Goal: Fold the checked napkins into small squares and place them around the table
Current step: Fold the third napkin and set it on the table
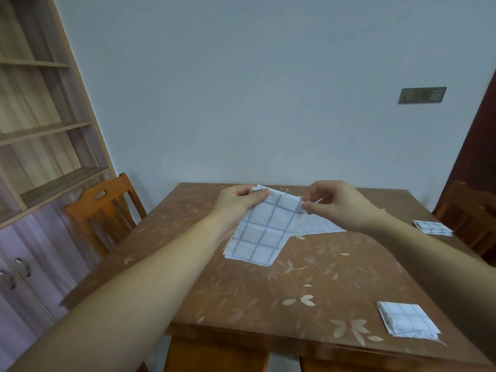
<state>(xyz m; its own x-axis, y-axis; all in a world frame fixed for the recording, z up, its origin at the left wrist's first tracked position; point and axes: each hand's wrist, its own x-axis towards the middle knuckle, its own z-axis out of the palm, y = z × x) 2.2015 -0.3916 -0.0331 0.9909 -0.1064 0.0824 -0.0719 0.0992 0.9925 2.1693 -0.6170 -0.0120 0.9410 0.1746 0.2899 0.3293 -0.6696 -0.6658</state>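
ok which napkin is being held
The middle napkin pinched between left hand and right hand; the flat napkin and two folded squares lie on the table.

Place: home dining room.
Centre: wooden table [241, 304], leaf-patterned cover.
Mid left: wooden chair [104, 210].
Mid right: second chair [469, 218].
Upper left: open shelf unit [40, 130].
Upper right: wall switch plate [422, 95].

Both arms were stretched out bare, the left forearm [128, 294] and the right forearm [429, 251] angling in toward each other. The left hand [237, 202] was raised, thumb laid across the top and fingers curled beneath, pinching one upper corner of the checked napkin [264, 233]. The right hand [339, 202] was level with it and near it, back turned up, thumb and forefinger pinching the other upper corner, the remaining fingers loosely curled.
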